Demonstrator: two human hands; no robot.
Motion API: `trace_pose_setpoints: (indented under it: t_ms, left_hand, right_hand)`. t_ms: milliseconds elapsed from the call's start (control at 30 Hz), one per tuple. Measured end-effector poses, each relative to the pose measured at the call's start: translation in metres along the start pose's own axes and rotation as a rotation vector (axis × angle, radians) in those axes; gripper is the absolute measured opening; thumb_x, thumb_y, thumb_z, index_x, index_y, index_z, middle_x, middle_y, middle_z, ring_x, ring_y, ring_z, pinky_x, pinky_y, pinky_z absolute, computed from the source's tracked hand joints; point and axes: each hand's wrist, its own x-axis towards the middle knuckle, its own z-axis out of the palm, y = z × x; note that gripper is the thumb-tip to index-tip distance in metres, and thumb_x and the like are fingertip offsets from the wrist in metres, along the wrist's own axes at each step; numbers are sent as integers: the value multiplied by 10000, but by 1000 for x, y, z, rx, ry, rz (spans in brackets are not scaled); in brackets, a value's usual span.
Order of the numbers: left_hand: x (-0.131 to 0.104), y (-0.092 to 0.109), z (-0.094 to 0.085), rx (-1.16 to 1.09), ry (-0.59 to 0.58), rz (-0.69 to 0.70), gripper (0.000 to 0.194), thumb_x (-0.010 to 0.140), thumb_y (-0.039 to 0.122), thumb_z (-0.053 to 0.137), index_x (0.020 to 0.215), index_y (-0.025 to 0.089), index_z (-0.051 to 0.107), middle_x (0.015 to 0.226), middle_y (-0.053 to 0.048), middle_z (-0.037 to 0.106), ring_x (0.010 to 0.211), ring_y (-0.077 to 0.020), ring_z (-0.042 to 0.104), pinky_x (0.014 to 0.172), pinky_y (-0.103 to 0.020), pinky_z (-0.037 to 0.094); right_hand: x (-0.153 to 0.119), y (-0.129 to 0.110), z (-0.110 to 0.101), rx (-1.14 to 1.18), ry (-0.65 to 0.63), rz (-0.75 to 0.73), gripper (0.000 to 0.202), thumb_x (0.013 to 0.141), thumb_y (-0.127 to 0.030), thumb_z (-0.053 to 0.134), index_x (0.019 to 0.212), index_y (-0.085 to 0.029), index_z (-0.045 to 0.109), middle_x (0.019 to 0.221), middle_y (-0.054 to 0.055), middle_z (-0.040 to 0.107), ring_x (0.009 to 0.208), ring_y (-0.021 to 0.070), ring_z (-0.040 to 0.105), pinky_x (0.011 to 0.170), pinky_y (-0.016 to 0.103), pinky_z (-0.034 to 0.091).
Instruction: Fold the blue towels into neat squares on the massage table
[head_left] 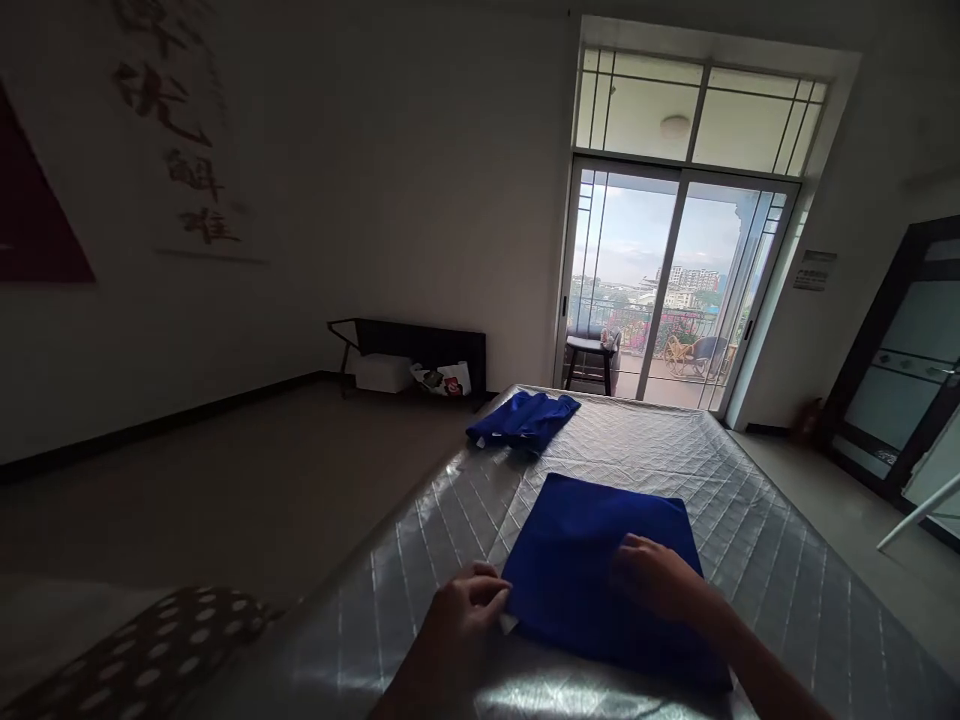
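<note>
Blue cloth (574,565) already lies flat on the desk (420,575), fingers (491,589) of the left hand (465,608) pinching its near left corner, a second cloth (526,421) farther off still rumpled, the right hand (660,577) curled over the flat one, gripping or not I can't tell.

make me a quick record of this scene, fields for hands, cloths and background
near cloth: blue, spread flat on the silver cover
far cloth: blue, rumpled, near the cover's far left corner
left hand: at near cloth's left edge
right hand: over near cloth, contact unclear
background: glass door, dark bench
</note>
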Motion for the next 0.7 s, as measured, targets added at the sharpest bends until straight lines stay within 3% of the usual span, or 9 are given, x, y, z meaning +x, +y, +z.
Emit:
trace_pose_setpoints:
  t_ms: [133, 267, 367, 467, 700]
  left_hand:
    - [-6, 2, -9, 9, -55, 74, 268, 706, 375, 631, 838, 231, 814, 1070, -63, 679, 915, -230, 685, 813, -308, 573]
    - [-4, -22, -8, 120, 8, 188, 279, 710, 392, 625, 872, 260, 809, 1082, -48, 707, 913, -232, 712, 814, -322, 605]
    - [-3, -41, -5, 239, 96, 300, 272, 778, 388, 559, 850, 271, 795, 1066, -38, 736, 918, -225, 727, 835, -315, 612]
    - [1, -48, -7, 369, 131, 373, 291, 833, 386, 526, 858, 265, 790, 1032, -45, 758, 876, -216, 742, 792, -294, 620]
    - [6, -39, -15, 574, 303, 693, 454, 990, 435, 401, 858, 242, 791, 929, -78, 769, 857, -221, 750, 780, -316, 627]
  right_hand:
    - [-84, 14, -34, -40, -205, 81, 243, 975, -395, 589, 1171, -268, 654, 1265, 66, 636, 1030, 178, 638, 875, 353, 563]
    - [-134, 11, -69, -22, -388, 170, 122, 889, -241, 631, 971, -266, 718, 1039, 25, 698, 859, 152, 672, 777, 283, 553]
    - [-141, 3, -86, 34, -495, 281, 220, 808, -117, 565, 900, -246, 718, 1010, 25, 710, 799, 139, 678, 712, 245, 520]
    - [-135, -5, -94, 61, -494, 339, 237, 797, -113, 536, 898, -230, 714, 1029, 43, 716, 802, 149, 691, 695, 240, 510]
    - [-141, -1, -83, -19, -320, 177, 259, 890, -155, 462, 838, -227, 705, 950, 47, 732, 781, 166, 719, 649, 228, 515]
